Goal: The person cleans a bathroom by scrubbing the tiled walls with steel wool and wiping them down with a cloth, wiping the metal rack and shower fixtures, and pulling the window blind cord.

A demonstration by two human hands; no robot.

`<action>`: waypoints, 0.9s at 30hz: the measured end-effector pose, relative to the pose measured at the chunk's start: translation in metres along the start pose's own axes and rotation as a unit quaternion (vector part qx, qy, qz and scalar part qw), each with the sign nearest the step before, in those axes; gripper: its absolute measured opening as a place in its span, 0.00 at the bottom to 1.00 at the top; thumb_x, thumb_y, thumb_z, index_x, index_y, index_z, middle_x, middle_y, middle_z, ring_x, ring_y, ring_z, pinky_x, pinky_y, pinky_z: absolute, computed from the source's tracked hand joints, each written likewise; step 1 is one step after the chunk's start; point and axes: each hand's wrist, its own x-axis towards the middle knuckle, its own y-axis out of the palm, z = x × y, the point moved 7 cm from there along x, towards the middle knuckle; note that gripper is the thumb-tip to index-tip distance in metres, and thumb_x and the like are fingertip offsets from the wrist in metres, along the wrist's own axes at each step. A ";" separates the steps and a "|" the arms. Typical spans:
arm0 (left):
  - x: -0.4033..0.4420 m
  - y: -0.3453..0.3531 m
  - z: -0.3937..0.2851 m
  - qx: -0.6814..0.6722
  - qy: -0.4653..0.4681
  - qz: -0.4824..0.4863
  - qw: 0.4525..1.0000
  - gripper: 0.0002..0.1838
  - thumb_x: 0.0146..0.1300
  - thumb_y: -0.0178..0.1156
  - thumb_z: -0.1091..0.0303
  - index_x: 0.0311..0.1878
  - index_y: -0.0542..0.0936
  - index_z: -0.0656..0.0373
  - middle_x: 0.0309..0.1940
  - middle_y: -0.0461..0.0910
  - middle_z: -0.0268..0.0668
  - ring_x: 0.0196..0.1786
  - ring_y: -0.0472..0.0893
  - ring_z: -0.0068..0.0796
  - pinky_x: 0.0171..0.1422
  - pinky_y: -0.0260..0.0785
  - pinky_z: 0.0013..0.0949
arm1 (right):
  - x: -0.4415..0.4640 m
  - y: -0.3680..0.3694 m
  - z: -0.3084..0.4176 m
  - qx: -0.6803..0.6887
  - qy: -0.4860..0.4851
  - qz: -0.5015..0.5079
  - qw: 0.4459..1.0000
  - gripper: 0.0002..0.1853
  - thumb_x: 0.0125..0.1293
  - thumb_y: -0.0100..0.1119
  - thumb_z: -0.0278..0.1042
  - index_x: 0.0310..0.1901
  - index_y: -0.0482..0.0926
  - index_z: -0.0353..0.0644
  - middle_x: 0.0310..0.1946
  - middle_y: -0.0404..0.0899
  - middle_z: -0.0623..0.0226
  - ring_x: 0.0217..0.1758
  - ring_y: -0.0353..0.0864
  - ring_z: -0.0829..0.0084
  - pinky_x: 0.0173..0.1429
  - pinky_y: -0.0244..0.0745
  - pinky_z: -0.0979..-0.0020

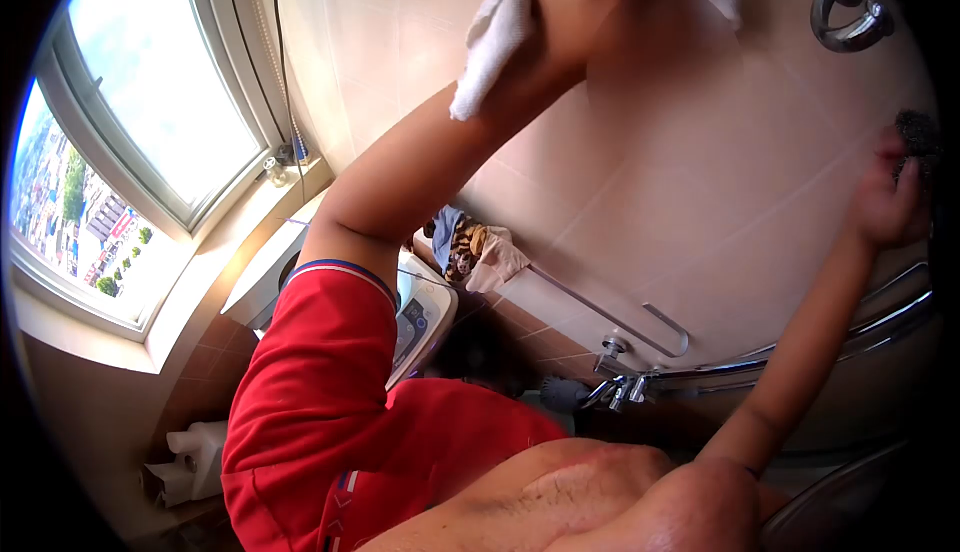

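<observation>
At the top of the head view my left hand is raised against the tiled wall, closed on a white cloth that hangs down on both sides of the wrist. The fingertips are cut off by the frame edge or covered by the cloth. Far to the right, my right hand is closed on a dark, rough scouring pad, close to the same wall. Part of this hand fades into the dark rim of the picture.
A chrome fitting juts from the wall at upper right. Below are a tap, a curved chrome rail and a brush. Cloths hang beside a white appliance. A window stands left, above toilet paper.
</observation>
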 end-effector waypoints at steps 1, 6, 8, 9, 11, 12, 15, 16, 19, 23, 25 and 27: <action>0.015 -0.025 0.021 0.089 0.055 -0.063 0.992 0.34 0.64 0.58 0.55 0.68 0.69 0.68 0.65 0.69 0.59 0.70 0.67 0.59 0.75 0.57 0.51 | 0.000 0.002 -0.002 0.010 -0.005 0.025 1.000 0.15 0.61 0.55 0.23 0.50 0.75 0.29 0.44 0.76 0.52 0.42 0.72 0.60 0.48 0.70 0.60; 0.050 -0.103 0.123 0.196 -0.093 -0.149 0.965 0.26 0.64 0.54 0.56 0.57 0.78 0.68 0.58 0.77 0.58 0.64 0.71 0.61 0.70 0.61 0.51 | 0.000 0.022 -0.001 0.027 -0.004 0.125 0.992 0.11 0.67 0.55 0.26 0.48 0.77 0.29 0.39 0.79 0.56 0.40 0.75 0.64 0.47 0.71 0.64; 0.050 -0.108 0.137 0.210 -0.020 -0.196 0.958 0.31 0.65 0.52 0.55 0.66 0.73 0.67 0.68 0.69 0.57 0.72 0.65 0.58 0.77 0.55 0.48 | -0.002 0.041 0.007 -0.008 0.013 0.087 0.996 0.08 0.68 0.53 0.25 0.45 0.76 0.30 0.33 0.76 0.60 0.34 0.71 0.67 0.44 0.66 0.66; 0.050 -0.108 0.139 0.204 -0.022 -0.187 0.961 0.32 0.66 0.52 0.56 0.68 0.70 0.67 0.70 0.67 0.57 0.74 0.63 0.57 0.79 0.53 0.48 | -0.001 0.035 0.003 -0.015 0.035 0.076 0.996 0.09 0.68 0.52 0.26 0.46 0.76 0.30 0.35 0.77 0.59 0.36 0.73 0.66 0.45 0.69 0.65; 0.048 -0.105 0.143 0.281 -0.011 -0.153 0.947 0.30 0.68 0.52 0.56 0.68 0.71 0.64 0.70 0.66 0.59 0.74 0.62 0.58 0.79 0.52 0.48 | -0.004 0.030 0.019 -0.015 0.085 0.040 0.995 0.11 0.67 0.51 0.24 0.47 0.76 0.28 0.38 0.77 0.57 0.40 0.73 0.64 0.48 0.69 0.63; 0.044 -0.098 0.137 0.428 0.158 -0.103 0.884 0.28 0.69 0.52 0.55 0.67 0.73 0.62 0.70 0.67 0.57 0.74 0.62 0.59 0.79 0.53 0.50 | -0.008 0.027 0.033 -0.029 0.087 0.026 0.995 0.11 0.67 0.51 0.24 0.47 0.76 0.27 0.39 0.77 0.56 0.41 0.74 0.64 0.49 0.70 0.62; 0.045 -0.107 0.157 0.275 -0.005 -0.133 0.952 0.31 0.69 0.52 0.51 0.67 0.72 0.63 0.71 0.64 0.58 0.76 0.59 0.58 0.80 0.49 0.50 | -0.051 0.014 0.104 -0.154 -0.025 0.006 0.988 0.12 0.67 0.52 0.25 0.47 0.77 0.27 0.42 0.80 0.52 0.43 0.79 0.61 0.52 0.74 0.60; 0.043 -0.109 0.155 0.246 -0.003 -0.134 0.960 0.32 0.68 0.53 0.51 0.68 0.70 0.65 0.71 0.64 0.58 0.76 0.59 0.57 0.80 0.49 0.50 | -0.071 0.008 0.125 -0.187 -0.048 -0.018 0.981 0.14 0.66 0.51 0.24 0.49 0.76 0.25 0.47 0.79 0.49 0.44 0.78 0.59 0.53 0.75 0.58; 0.039 -0.111 0.147 0.228 -0.052 -0.173 0.957 0.34 0.65 0.54 0.47 0.71 0.69 0.57 0.67 0.71 0.48 0.70 0.70 0.48 0.75 0.59 0.45 | -0.103 0.001 0.163 -0.379 -0.111 0.113 0.912 0.13 0.63 0.57 0.28 0.46 0.78 0.27 0.42 0.82 0.51 0.40 0.82 0.59 0.45 0.78 0.61; 0.035 -0.107 0.139 0.231 -0.020 -0.165 0.959 0.36 0.67 0.51 0.44 0.72 0.67 0.58 0.72 0.66 0.49 0.74 0.64 0.51 0.76 0.58 0.43 | -0.123 -0.006 0.172 -0.529 -0.104 0.248 0.805 0.12 0.58 0.63 0.33 0.39 0.81 0.33 0.33 0.81 0.56 0.32 0.82 0.57 0.37 0.78 0.64; 0.030 -0.108 0.153 0.258 -0.039 -0.174 0.950 0.36 0.64 0.56 0.41 0.66 0.72 0.59 0.65 0.72 0.51 0.68 0.70 0.52 0.71 0.63 0.47 | -0.128 -0.021 0.162 -0.559 -0.084 0.246 0.788 0.12 0.56 0.63 0.33 0.38 0.81 0.34 0.31 0.80 0.57 0.30 0.81 0.57 0.36 0.77 0.64; 0.027 -0.107 0.153 0.241 -0.026 -0.169 0.955 0.37 0.66 0.51 0.40 0.70 0.69 0.55 0.69 0.69 0.51 0.71 0.67 0.54 0.73 0.61 0.48 | -0.129 -0.033 0.154 -0.570 -0.087 0.221 0.786 0.12 0.55 0.62 0.33 0.38 0.81 0.34 0.29 0.79 0.58 0.29 0.80 0.57 0.35 0.76 0.65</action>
